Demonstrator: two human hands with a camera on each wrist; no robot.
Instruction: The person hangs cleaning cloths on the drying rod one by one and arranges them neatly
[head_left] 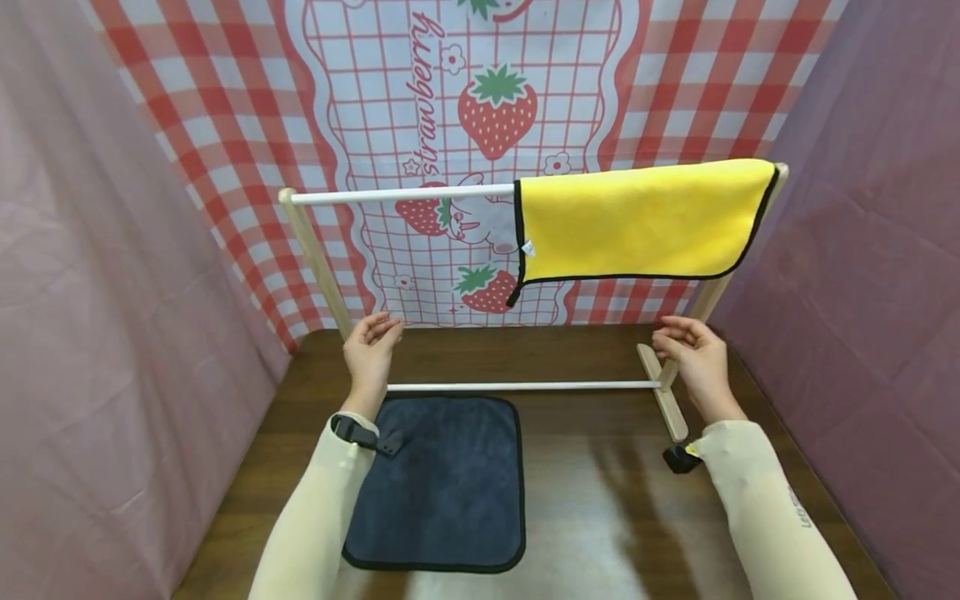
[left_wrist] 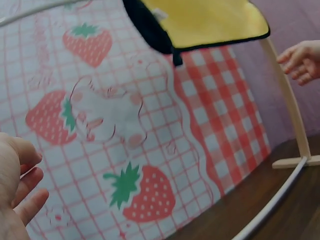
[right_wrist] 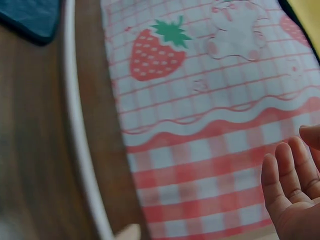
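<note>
A yellow towel [head_left: 645, 225] with black edging hangs folded over the right half of a rack's white top rail [head_left: 405, 195]. On the table, a dark blue-grey towel [head_left: 450, 483] with a black border lies flat at the left. My left hand [head_left: 371, 350] is raised beside the rack's left post, above the dark towel's far corner, its fingers relaxed around nothing. By the right post, below the yellow towel, my right hand [head_left: 693, 358] is also raised, fingers loosely bent and holding nothing, as the right wrist view shows of the palm [right_wrist: 300, 205].
The wooden rack has a right post [head_left: 712, 296], a foot [head_left: 663, 392] and a white lower rail [head_left: 525, 386] near the tabletop [head_left: 577, 500]. Behind it hangs a strawberry-patterned checked cloth [head_left: 247, 125]. Pinkish curtains [head_left: 112, 250] close off both sides.
</note>
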